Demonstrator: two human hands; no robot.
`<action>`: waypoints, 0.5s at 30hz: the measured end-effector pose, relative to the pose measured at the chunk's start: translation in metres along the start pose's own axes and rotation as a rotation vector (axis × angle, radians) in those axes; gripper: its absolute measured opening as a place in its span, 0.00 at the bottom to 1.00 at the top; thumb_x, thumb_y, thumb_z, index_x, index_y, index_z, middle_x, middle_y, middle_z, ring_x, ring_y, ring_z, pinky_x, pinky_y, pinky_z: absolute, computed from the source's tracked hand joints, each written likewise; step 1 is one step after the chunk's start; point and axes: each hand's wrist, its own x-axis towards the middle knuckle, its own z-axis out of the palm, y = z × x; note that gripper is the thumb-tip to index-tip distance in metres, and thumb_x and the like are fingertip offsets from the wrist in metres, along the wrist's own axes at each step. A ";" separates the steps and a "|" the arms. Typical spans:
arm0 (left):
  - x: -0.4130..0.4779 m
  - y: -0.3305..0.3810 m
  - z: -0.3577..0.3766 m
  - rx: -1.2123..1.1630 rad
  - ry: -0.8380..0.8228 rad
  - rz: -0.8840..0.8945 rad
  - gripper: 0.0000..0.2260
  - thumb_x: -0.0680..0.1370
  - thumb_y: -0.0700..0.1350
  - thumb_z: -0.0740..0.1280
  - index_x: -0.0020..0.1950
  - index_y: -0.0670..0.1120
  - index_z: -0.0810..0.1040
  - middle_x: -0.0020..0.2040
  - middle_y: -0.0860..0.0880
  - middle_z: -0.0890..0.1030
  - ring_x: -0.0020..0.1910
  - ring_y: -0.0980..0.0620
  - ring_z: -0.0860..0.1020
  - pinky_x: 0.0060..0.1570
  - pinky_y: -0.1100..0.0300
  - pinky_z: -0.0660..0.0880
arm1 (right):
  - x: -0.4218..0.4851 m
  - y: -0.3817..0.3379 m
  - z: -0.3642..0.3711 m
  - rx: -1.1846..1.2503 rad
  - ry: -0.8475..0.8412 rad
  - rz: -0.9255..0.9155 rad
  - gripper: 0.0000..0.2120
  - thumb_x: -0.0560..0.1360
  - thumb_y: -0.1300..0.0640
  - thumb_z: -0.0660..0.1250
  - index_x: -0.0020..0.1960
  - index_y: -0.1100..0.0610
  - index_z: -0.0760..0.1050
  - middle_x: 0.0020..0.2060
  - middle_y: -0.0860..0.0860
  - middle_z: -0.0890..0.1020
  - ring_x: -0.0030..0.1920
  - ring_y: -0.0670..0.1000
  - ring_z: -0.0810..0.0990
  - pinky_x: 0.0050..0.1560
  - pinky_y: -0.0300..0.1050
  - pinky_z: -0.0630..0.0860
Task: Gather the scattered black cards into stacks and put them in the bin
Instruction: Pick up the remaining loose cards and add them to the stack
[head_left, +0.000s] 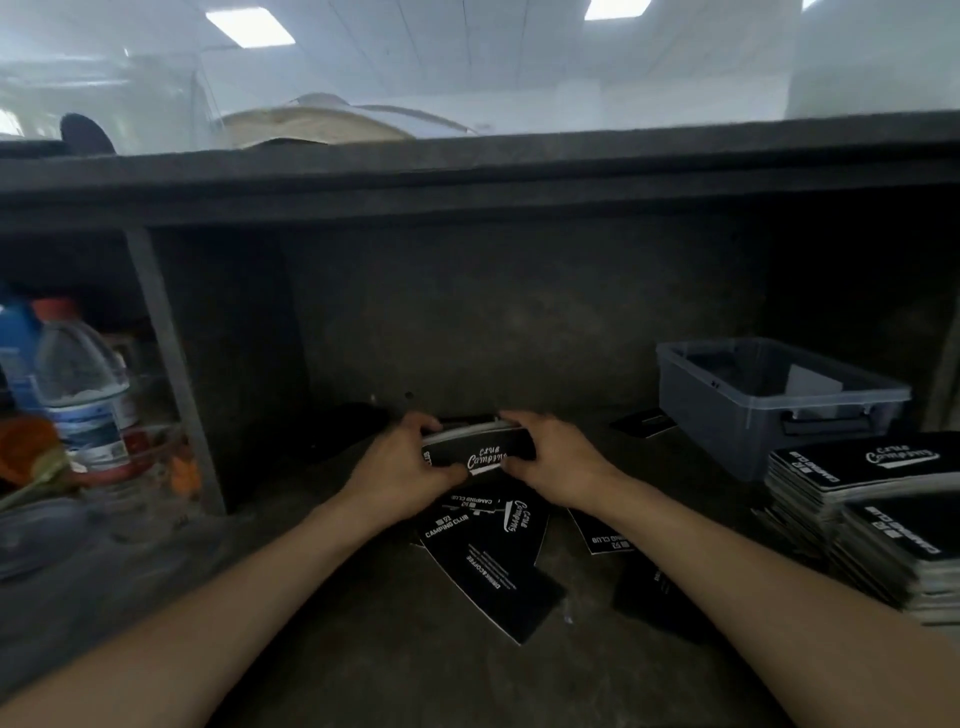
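Gripped at centre over the dark table (363, 649): thin stack of black cards (475, 453), white "Club Camping" script on top, clasped at its ends by left hand (400, 467) and right hand (556, 457), fingers curled round it. Just nearer, loose cards (493, 561), partly hidden under the wrists. Far right, grey bin (727, 410), contents hard to make out. Near right, taller stacks (857, 493), cut off by the edge.

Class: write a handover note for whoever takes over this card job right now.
Left hand and right hand grip one small stack together.
Loose cards lie under the hands; a lone card lies by the bin.
Done: tall stacks stand near the bin, outside it.
Left: gather the loose cards, move all stacks into the bin.
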 end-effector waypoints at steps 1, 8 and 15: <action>-0.003 0.004 0.002 0.017 0.007 -0.006 0.23 0.70 0.53 0.75 0.63 0.51 0.74 0.54 0.51 0.80 0.53 0.51 0.81 0.54 0.57 0.78 | -0.002 -0.001 -0.001 -0.006 -0.001 0.008 0.30 0.76 0.54 0.69 0.75 0.51 0.63 0.69 0.55 0.71 0.68 0.52 0.70 0.67 0.40 0.65; -0.018 0.032 -0.001 0.086 -0.098 0.012 0.21 0.77 0.45 0.68 0.70 0.49 0.71 0.64 0.43 0.74 0.64 0.44 0.76 0.65 0.57 0.72 | -0.012 -0.026 0.005 -0.047 -0.036 0.154 0.28 0.77 0.62 0.61 0.76 0.55 0.58 0.68 0.61 0.64 0.65 0.64 0.72 0.66 0.50 0.69; -0.050 0.053 -0.019 0.057 -0.038 0.077 0.17 0.80 0.45 0.62 0.69 0.52 0.72 0.63 0.45 0.74 0.64 0.46 0.74 0.66 0.53 0.71 | -0.056 -0.027 -0.009 0.015 0.180 0.020 0.29 0.79 0.60 0.59 0.78 0.52 0.55 0.69 0.56 0.64 0.66 0.58 0.70 0.65 0.50 0.70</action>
